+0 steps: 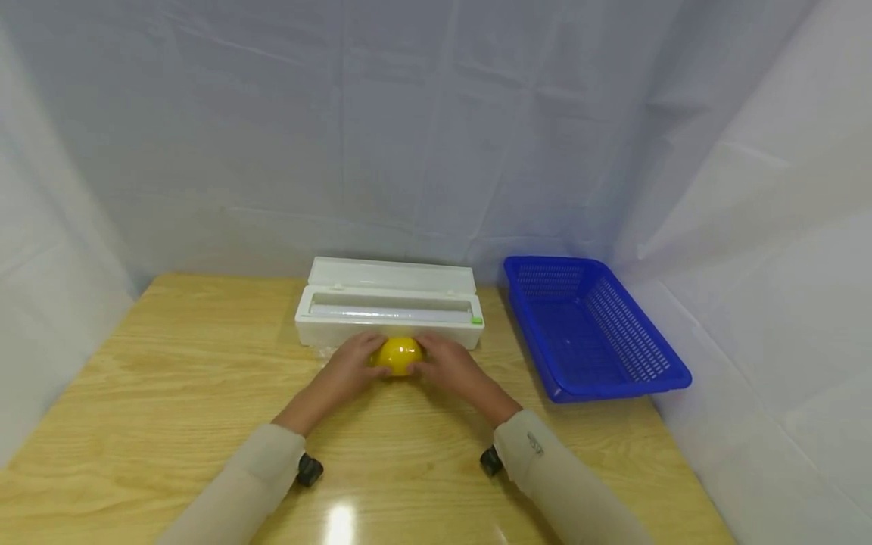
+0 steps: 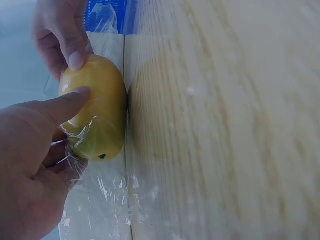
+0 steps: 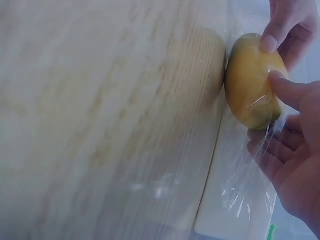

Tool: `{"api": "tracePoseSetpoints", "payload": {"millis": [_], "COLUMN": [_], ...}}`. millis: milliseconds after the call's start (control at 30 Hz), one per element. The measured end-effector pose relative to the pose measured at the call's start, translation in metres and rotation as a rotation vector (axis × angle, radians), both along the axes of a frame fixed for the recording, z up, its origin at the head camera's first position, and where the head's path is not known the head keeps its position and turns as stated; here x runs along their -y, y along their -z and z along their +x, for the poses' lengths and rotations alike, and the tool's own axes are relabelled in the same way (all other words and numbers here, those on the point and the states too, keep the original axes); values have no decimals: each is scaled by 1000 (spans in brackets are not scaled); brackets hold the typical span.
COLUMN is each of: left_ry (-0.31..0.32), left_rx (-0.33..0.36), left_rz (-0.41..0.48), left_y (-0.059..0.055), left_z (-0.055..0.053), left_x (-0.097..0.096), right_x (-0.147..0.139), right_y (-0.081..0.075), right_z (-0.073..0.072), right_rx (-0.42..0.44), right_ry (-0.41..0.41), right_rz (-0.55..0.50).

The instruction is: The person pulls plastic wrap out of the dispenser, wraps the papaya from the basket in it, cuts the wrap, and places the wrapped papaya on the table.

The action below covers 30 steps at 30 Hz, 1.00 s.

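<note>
A yellow mango [image 1: 400, 354] with greenish ends sits on the table, right before the front wall of a white wrap box [image 1: 391, 330]. Clear plastic wrap [image 2: 102, 197] lies over the fruit and gathers in creases at its ends. My left hand [image 1: 353, 363] holds the left end, thumb on the near side and fingers behind. At the other end my right hand [image 1: 451, 366] grips in the same way, its thumb [image 3: 290, 91] pressing the film to the skin. The fingers behind the mango are partly hidden.
The box's lid [image 1: 391, 272] stands open at the back, and a roll of wrap [image 1: 388, 312] lies inside. A green slider [image 1: 477, 320] is at the box's right end. To the right stands a blue plastic basket [image 1: 568, 341]. White sheeting encloses the wooden table [image 1: 170, 393].
</note>
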<state>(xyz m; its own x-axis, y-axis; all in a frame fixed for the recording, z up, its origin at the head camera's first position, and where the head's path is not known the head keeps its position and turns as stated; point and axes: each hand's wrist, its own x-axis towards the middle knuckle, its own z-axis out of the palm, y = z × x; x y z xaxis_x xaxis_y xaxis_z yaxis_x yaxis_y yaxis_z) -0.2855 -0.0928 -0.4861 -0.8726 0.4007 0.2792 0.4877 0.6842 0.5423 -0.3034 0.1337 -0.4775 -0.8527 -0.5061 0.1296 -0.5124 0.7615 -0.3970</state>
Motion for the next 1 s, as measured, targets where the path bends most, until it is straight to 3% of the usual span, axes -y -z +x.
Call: {"api": "tracePoseSetpoints", "payload": {"millis": [167, 267, 533, 633, 900, 1000], "left_ry": [15, 28, 36, 33, 22, 22], "left_rx": [4, 11, 56, 77, 114, 87], "left_rz": [16, 10, -6, -8, -42, -51], "left_y": [3, 3, -4, -6, -10, -11], "left_z": [-6, -8, -12, -13, -10, -6], "left_x": [1, 1, 3, 2, -3, -4], "right_x": [1, 2, 3, 2, 2, 0], "right_y": [1, 1, 4, 5, 0, -1], "right_z": [-3, -3, -4, -4, -3, -2], "right_rx": [42, 18, -198, -230, -138, -110], "right_ry": [18, 7, -20, -16, -11, -21], "right_rz": [-15, 11, 73, 106, 117, 87]}}
